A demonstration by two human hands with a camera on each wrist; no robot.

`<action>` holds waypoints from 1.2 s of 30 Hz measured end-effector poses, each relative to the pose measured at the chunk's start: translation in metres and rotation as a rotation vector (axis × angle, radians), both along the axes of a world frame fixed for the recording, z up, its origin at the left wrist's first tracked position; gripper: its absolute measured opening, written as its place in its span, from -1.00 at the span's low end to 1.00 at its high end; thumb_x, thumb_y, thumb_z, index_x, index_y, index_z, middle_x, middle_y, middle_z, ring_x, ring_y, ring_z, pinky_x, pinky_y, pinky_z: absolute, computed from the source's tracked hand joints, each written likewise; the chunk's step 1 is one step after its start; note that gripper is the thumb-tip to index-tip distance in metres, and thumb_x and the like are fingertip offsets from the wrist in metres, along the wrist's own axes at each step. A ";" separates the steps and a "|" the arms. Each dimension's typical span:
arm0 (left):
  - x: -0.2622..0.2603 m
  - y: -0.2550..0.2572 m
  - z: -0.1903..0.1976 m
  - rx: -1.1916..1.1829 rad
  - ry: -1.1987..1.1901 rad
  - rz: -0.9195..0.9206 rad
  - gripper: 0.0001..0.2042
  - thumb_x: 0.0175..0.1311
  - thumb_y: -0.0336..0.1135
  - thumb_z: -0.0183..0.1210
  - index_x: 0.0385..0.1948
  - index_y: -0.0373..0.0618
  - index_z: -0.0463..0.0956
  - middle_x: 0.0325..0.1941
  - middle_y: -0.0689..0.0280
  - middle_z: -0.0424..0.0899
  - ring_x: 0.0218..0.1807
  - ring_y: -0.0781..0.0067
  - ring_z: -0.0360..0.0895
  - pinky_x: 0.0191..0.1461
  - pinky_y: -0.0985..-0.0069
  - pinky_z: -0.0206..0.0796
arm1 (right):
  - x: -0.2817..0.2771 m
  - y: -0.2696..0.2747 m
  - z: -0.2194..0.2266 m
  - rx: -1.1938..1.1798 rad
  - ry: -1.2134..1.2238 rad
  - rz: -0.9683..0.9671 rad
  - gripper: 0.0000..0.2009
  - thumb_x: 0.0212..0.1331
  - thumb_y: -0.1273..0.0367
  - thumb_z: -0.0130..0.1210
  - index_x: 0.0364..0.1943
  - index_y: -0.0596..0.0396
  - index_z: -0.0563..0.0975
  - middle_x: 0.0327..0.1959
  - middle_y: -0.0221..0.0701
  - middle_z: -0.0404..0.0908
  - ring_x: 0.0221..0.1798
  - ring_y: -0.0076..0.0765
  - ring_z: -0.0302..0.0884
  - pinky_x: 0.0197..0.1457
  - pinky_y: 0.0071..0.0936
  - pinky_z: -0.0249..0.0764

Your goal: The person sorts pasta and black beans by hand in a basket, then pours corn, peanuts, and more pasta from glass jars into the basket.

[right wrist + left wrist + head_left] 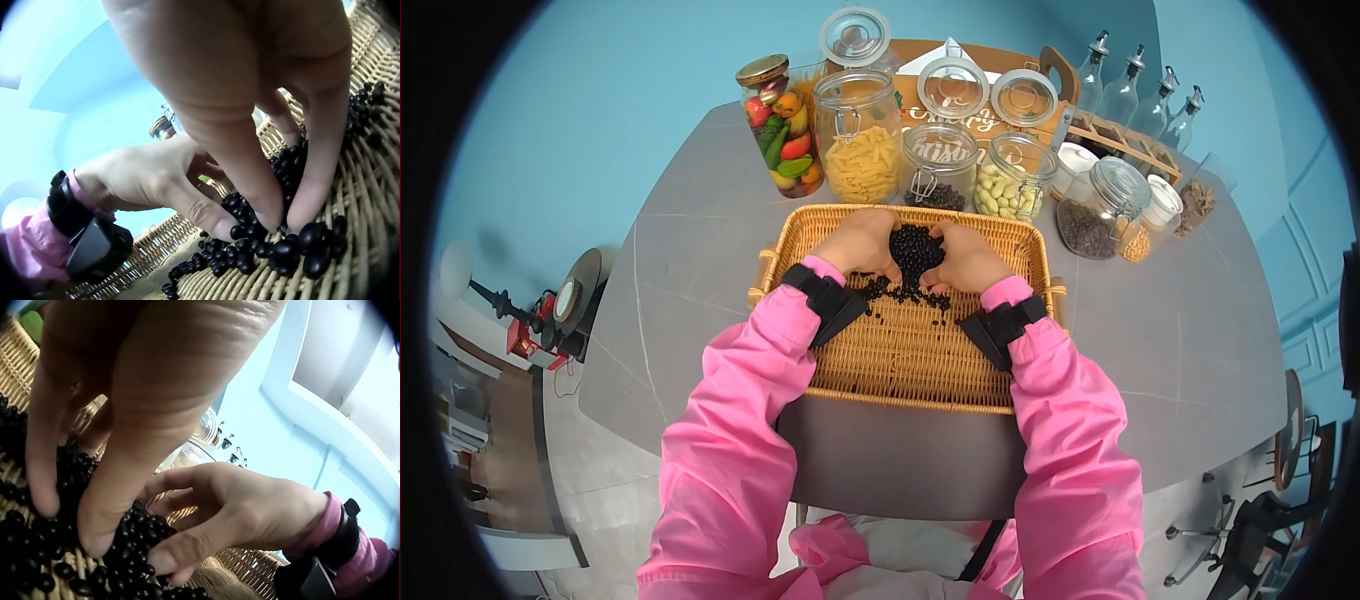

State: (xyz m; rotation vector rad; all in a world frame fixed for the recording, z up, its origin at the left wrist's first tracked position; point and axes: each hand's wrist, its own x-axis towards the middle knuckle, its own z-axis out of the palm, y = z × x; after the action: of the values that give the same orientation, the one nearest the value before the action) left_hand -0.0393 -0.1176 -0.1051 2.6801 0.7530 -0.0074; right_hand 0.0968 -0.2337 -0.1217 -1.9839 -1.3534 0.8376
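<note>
A wicker basket [900, 365] holds a heap of shiny black beans [916, 248] near its far side, with loose beans scattered in front. The left hand [865, 243] lies against the heap's left side, the right hand [970, 258] against its right. In the left wrist view the left hand [150, 381] points its spread fingers down among the beans [134, 534], facing the right hand [244, 506]. The right wrist view shows the right hand [250, 81] with thumb and fingertips low on the weave, beans [315, 250] beside them and the left hand [150, 175] opposite.
Behind the basket stand a jar of colourful vegetables [782, 140], a pasta jar [862, 165], a jar of dark contents [937, 193] and a jar of pale pieces [1008, 190]. Farther right are more jars [1090, 225] and a rack of glass bottles [1120, 98]. The grey table [690, 240] surrounds the basket.
</note>
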 end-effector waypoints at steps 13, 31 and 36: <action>0.005 -0.002 -0.024 -0.155 -0.266 0.018 -0.58 -0.34 -0.41 0.43 -0.31 -0.28 0.56 -0.31 0.00 0.62 -0.15 0.03 0.56 -0.07 0.33 0.36 | -0.004 0.009 -0.023 0.276 0.079 -0.044 -0.60 -0.10 0.63 0.18 -0.08 0.32 0.39 -0.39 -0.14 0.58 -0.51 -0.31 0.64 -0.43 -0.42 0.52; -0.006 0.009 -0.016 -1.184 -0.416 0.109 -0.73 0.08 -0.59 0.19 -0.16 -0.29 0.40 -0.27 0.25 0.59 -0.31 0.52 0.59 -0.26 0.66 0.52 | 0.003 0.010 -0.020 0.237 0.948 -0.117 -0.73 0.13 0.40 0.06 -0.15 0.28 0.38 -0.34 -0.34 0.52 -0.35 -0.47 0.51 -0.31 -0.57 0.48; -0.006 0.010 -0.021 -1.272 -0.368 0.070 -0.76 0.17 -0.47 0.17 -0.12 -0.21 0.42 -0.28 0.36 0.58 -0.37 0.64 0.54 -0.33 0.76 0.44 | -0.004 0.009 -0.018 0.166 0.902 -0.224 -0.77 0.27 0.21 0.04 -0.24 0.09 0.43 -0.34 -0.44 0.50 -0.40 -0.61 0.46 -0.45 -0.66 0.41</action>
State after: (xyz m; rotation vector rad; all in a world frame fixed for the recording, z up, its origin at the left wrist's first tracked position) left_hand -0.0452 -0.1075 -0.1261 1.3872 0.4564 0.0183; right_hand 0.0928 -0.2250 -0.1399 -1.3070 -0.6310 1.2445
